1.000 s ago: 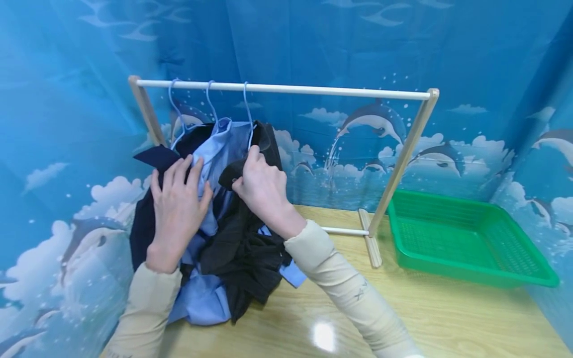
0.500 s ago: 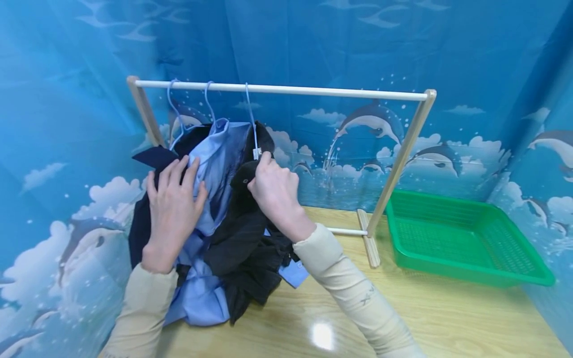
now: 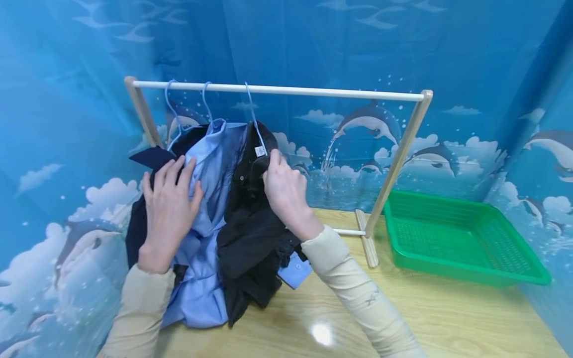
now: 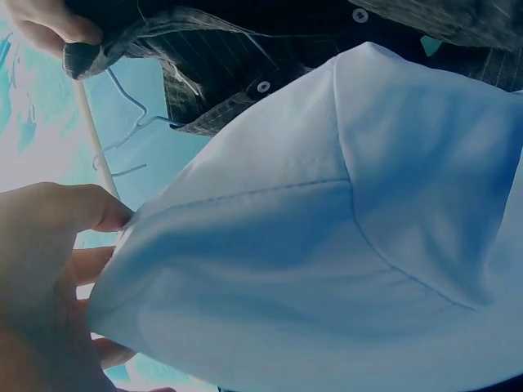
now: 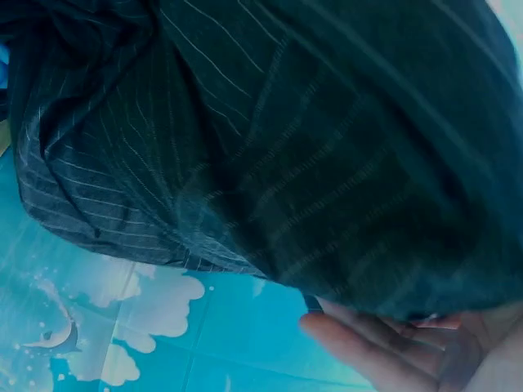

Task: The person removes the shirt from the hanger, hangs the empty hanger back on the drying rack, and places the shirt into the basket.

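Note:
My right hand [image 3: 286,191] grips the collar edge of a black pinstriped shirt [image 3: 250,233] hanging on a thin blue hanger [image 3: 252,107]. A white label shows inside its neck. To the left, my left hand [image 3: 167,209] rests with spread fingers against a light blue shirt [image 3: 203,199] and a dark navy garment [image 3: 138,228]. The left wrist view shows that thumb touching the blue shirt's edge, with some fingertips behind the cloth. In the right wrist view, dark striped cloth [image 5: 245,163] covers most of the right fingers [image 5: 351,339].
The hangers hook over the white rod [image 3: 335,93] of a wooden-ended clothes rack on a wood-grain table [image 3: 340,318]. A green plastic basket [image 3: 470,276] stands right of the rack. A dolphin-print curtain [image 3: 286,40] encloses the back and sides.
My right hand has moved right and slightly down, drawing the black shirt's collar outward. The neck label and hanger arm have come into view. My left hand has barely shifted.

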The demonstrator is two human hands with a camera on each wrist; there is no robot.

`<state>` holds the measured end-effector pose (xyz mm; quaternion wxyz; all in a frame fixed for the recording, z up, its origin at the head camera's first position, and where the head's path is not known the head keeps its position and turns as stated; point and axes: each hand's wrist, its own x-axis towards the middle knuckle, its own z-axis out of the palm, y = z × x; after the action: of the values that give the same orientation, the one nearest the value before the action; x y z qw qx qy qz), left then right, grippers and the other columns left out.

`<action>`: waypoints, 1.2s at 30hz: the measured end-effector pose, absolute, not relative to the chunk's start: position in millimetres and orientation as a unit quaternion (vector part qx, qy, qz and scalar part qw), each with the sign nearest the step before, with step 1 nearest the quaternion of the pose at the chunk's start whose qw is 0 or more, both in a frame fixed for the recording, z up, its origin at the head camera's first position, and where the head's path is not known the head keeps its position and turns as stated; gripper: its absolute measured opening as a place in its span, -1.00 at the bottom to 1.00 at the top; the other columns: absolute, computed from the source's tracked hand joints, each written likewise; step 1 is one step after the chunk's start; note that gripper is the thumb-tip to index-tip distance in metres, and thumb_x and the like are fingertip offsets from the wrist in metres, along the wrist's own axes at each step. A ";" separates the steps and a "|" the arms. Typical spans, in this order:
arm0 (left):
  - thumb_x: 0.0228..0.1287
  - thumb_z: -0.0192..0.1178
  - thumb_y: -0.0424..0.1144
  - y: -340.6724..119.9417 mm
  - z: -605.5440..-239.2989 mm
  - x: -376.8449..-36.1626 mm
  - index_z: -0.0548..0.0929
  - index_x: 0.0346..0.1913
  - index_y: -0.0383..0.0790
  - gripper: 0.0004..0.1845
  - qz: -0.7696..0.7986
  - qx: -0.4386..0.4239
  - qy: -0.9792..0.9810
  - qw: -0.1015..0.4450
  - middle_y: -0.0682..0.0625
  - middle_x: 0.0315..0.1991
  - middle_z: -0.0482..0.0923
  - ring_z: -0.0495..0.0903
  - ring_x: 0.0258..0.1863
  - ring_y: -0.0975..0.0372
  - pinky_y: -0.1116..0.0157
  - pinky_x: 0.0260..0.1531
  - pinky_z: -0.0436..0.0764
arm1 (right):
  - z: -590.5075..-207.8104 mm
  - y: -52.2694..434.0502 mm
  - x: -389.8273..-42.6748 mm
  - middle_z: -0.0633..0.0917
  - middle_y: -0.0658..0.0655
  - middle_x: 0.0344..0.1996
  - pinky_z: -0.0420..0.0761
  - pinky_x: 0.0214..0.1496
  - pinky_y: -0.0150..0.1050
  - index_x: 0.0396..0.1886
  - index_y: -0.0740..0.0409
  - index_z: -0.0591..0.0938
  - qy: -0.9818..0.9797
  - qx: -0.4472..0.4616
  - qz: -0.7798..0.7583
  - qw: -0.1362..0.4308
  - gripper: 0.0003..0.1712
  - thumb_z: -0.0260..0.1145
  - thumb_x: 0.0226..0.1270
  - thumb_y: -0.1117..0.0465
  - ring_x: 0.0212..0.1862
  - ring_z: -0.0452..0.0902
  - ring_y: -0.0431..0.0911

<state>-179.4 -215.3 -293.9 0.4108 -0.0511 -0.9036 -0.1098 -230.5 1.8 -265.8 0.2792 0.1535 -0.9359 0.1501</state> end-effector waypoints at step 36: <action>0.47 0.17 -0.29 -221.7 -298.6 -180.2 0.45 0.44 -0.24 -0.48 -0.125 -0.059 -0.903 0.408 -0.28 0.41 0.39 0.29 0.42 -0.20 -0.38 0.39 0.00 | -261.1 75.2 -230.5 0.71 0.34 -0.12 0.65 -0.40 0.00 0.18 0.31 0.45 -0.865 0.237 0.288 0.336 -0.71 0.14 0.58 0.28 -0.35 0.66 0.16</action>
<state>-180.2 -221.7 -298.6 0.4076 -0.0589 -0.9026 -0.1253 -230.5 75.2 -261.1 0.3363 0.2372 -0.8646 0.2883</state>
